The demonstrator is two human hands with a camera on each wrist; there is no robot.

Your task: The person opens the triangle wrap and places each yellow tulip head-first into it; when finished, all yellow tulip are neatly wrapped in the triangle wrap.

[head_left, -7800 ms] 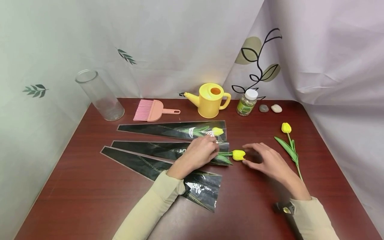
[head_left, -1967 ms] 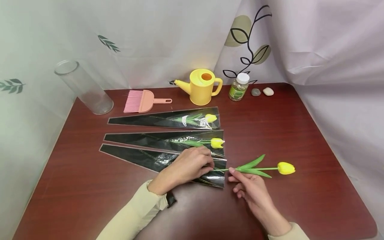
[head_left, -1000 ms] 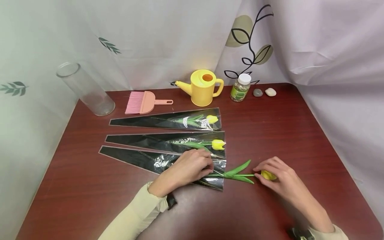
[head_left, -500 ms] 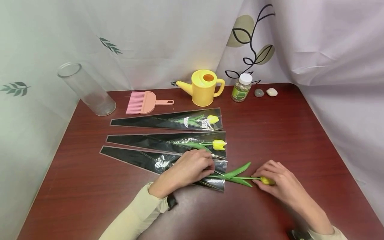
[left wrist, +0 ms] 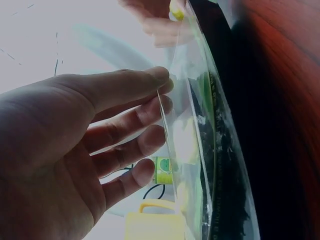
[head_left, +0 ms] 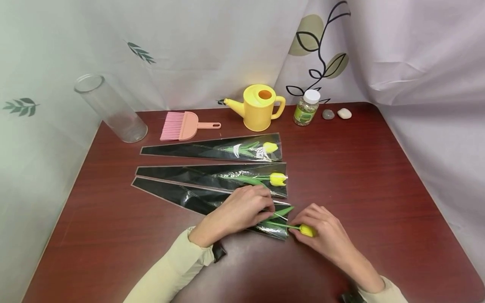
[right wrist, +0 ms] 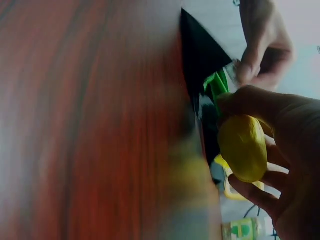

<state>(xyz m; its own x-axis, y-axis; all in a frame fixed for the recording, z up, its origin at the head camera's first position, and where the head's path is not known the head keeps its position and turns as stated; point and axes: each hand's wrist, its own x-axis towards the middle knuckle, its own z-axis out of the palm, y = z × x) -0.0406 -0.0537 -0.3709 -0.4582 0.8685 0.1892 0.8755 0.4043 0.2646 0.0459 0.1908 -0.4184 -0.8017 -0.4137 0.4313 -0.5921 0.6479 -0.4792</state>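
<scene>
My right hand pinches the green stem of a yellow artificial tulip just below its head. The stem and leaves lie within the mouth of the nearest black-backed clear flower sleeve, while the head stays outside. My left hand pinches the sleeve's clear top film between thumb and index finger; the left wrist view shows the film raised off the black backing. In the right wrist view the tulip head sits below the thumb, near the palm. Two more sleeves, the middle one and the far one, each hold a yellow tulip.
Along the back of the table stand a clear glass cylinder vase, a yellow watering can and a jar with a white lid. A pink brush, a grey stone and a white stone lie there too.
A second tulip has gone into the middle sleeve. My right hand picked up the right-hand tulip, shifted its grip towards the head and slid it leftward into the nearest sleeve; my left hand keeps holding the film.
</scene>
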